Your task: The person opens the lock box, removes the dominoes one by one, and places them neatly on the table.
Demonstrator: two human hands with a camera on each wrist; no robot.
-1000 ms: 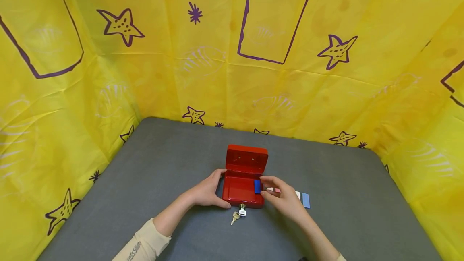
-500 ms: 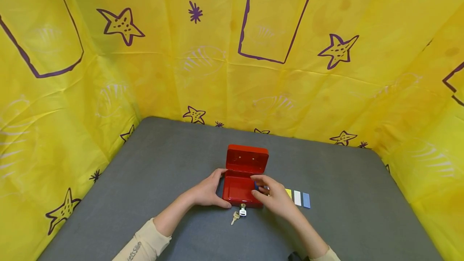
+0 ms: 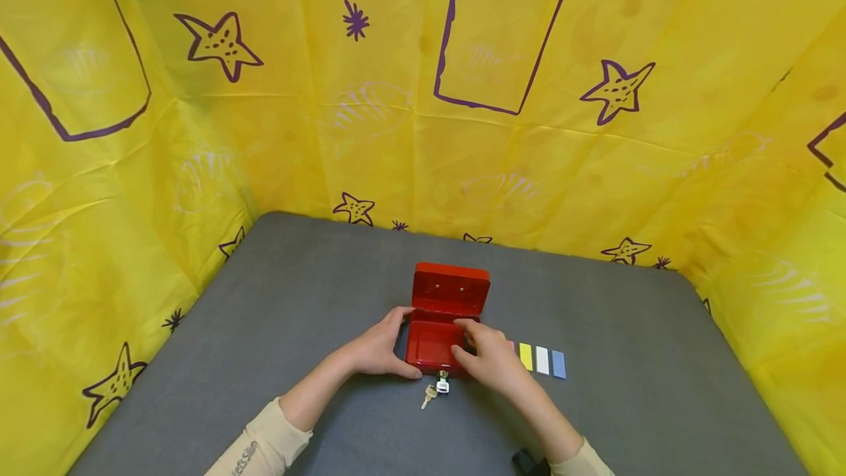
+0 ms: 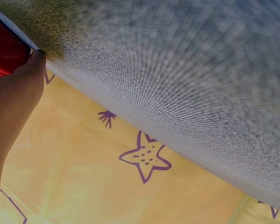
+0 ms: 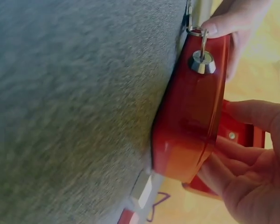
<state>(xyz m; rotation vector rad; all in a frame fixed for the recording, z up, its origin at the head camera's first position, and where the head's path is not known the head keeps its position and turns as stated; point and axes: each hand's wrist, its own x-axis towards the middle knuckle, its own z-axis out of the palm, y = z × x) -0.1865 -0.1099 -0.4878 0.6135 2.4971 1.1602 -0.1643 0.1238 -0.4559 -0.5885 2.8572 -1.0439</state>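
A red cash box (image 3: 426, 340) stands on the grey table with its lid (image 3: 451, 289) raised. My left hand (image 3: 380, 347) holds the box at its left side, thumb at the front corner; in the left wrist view its thumb or finger (image 4: 32, 65) meets the red side. My right hand (image 3: 489, 355) reaches over the right wall, fingertips inside the box. Thumb and fingers are curved and apart. The blue block seen earlier is hidden, and I cannot tell whether the fingers hold it. A key (image 5: 204, 44) sits in the front lock, with a second key (image 3: 429, 393) hanging on the ring.
Right of the box, a yellow block (image 3: 525, 357), a white block (image 3: 542, 360) and a light blue block (image 3: 559, 364) lie in a row. A red or pink block (image 5: 126, 216) is partly covered by my right hand. Yellow cloth walls (image 3: 383, 153) enclose the table (image 3: 317, 270).
My right hand has moved left over the box's right end, covering the blue block that showed at its fingertips. More of the block row shows now. The left hand has stayed put.
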